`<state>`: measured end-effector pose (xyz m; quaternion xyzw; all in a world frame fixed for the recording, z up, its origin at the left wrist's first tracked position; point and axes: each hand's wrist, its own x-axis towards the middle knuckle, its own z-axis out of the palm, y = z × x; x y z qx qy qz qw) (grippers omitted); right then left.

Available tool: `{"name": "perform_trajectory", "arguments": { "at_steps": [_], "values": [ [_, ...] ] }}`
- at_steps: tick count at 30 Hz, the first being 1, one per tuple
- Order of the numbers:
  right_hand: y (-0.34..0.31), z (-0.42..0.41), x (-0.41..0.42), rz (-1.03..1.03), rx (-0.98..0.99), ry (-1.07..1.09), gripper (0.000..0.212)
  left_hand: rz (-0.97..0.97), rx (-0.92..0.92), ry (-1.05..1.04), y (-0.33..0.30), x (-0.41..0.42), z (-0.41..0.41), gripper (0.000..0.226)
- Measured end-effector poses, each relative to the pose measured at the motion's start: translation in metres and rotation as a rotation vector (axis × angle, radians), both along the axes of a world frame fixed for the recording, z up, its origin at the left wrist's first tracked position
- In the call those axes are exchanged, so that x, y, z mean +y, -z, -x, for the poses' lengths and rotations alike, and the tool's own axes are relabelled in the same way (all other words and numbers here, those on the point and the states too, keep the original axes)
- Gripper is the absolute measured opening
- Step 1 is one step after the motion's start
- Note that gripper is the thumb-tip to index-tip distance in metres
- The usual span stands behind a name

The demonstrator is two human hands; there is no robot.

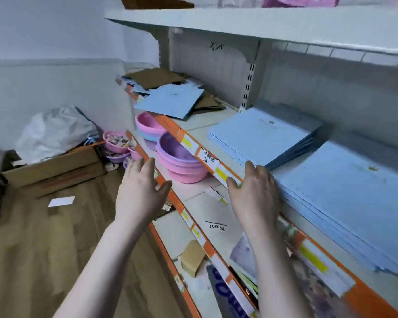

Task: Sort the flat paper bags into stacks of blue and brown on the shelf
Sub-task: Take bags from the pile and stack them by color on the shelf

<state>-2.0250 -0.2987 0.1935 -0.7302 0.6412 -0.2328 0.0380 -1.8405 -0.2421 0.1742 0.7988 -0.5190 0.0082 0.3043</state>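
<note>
At the far left of the shelf, an unsorted heap of blue and brown flat bags is seen, a brown bag lying on top at the back and a blue bag tilted over the front edge. Nearer, the left hand is held in the air below the shelf lip, nothing gripped, its fingers straight and slightly spread. To its right, the right hand is rested against the shelf's front edge, fingers straight and close together, just touching the corner of the middle blue stack. A second blue stack is laid further right. No brown stack is visible. The step in hand is judged to be a squaring of the blue stacks between picks. Next, a reach left to the heap is called for, and one bag must be lifted off without the rest being dragged over the edge.
</note>
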Motion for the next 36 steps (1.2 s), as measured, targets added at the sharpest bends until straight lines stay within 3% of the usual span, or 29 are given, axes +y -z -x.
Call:
{"name": "perform_trajectory", "arguments": {
  "at_steps": [12,21,29,36],
  "values": [
    [-0.007,-0.155,-0.171,0.0,-0.014,-0.011,0.056,0.004,-0.042,-0.003,-0.023,-0.167,-0.146,0.065],
    [0.002,-0.256,-0.258,-0.003,-0.016,0.253,0.054,-0.022,-0.066,0.28,-0.021,-0.309,-0.259,0.065],
    [0.007,-0.3,-0.302,-0.048,-0.04,0.394,0.042,-0.102,-0.092,0.443,-0.019,-0.402,-0.297,0.061],
    [0.006,-0.307,-0.332,-0.114,-0.07,0.378,0.047,-0.199,-0.076,0.376,-0.008,-0.441,-0.295,0.064]
  ]
}}
